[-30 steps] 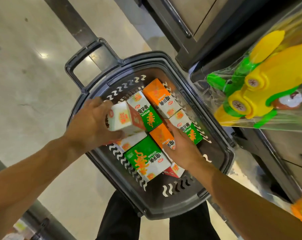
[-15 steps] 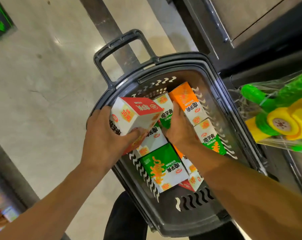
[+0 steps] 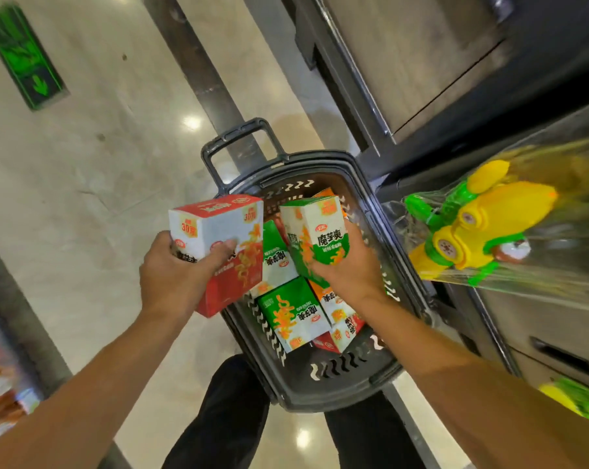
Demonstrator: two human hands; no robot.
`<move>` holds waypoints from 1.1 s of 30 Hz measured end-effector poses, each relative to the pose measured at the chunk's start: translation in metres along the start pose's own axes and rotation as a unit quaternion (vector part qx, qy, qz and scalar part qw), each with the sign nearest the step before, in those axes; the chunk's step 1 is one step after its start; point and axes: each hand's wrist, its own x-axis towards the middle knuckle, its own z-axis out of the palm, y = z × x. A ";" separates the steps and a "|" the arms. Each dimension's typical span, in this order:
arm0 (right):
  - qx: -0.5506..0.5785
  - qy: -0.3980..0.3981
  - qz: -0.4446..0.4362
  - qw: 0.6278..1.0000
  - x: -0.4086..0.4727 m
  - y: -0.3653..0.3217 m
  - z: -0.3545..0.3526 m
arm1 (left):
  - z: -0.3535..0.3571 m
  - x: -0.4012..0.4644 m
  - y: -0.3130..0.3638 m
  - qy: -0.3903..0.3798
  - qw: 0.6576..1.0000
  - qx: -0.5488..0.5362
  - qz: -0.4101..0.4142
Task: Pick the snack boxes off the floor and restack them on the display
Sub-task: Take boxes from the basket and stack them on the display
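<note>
A dark grey shopping basket (image 3: 340, 384) stands on the floor in front of me with several snack boxes inside. My left hand (image 3: 171, 275) grips a red and white snack box (image 3: 218, 231) and holds it above the basket's left rim. My right hand (image 3: 347, 269) grips a green and white snack box (image 3: 315, 231) lifted over the basket's middle. Below them in the basket lie a green box (image 3: 293, 313), another green box (image 3: 276, 258), an orange box (image 3: 330, 299) and a red box (image 3: 337, 336).
Yellow and green toy water guns (image 3: 479, 228) in clear plastic hang at the right in front of dark cabinet fronts (image 3: 421, 62). The basket's handle (image 3: 239, 140) points away from me. Polished floor (image 3: 100, 164) spreads left. My legs (image 3: 232, 418) are beneath the basket.
Both hands have risen out of the basket. My left hand lifted the red box higher, and my right hand took hold of a green box and raised it.
</note>
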 end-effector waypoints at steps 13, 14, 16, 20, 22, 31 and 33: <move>0.260 0.125 0.004 0.958 -0.291 -0.099 -0.161 | -0.176 -0.165 0.106 -0.119 0.988 -0.065 0.071; 0.271 0.139 0.001 0.953 -0.312 -0.099 -0.168 | -0.185 -0.175 0.108 -0.127 0.987 -0.067 0.074; 0.288 0.164 -0.005 0.944 -0.352 -0.094 -0.181 | -0.197 -0.196 0.117 -0.150 0.983 -0.066 0.084; 0.318 0.195 0.006 0.928 -0.422 -0.068 -0.206 | -0.202 -0.255 0.142 -0.181 0.972 -0.063 0.136; 0.334 0.223 0.005 0.916 -0.453 -0.049 -0.219 | -0.196 -0.290 0.153 -0.188 0.965 -0.077 0.166; 0.405 0.322 -0.037 0.855 -0.634 0.076 -0.282 | -0.149 -0.498 0.155 -0.325 0.899 -0.130 0.263; 0.427 0.356 -0.032 0.831 -0.677 0.104 -0.295 | -0.134 -0.547 0.152 -0.373 0.875 -0.122 0.284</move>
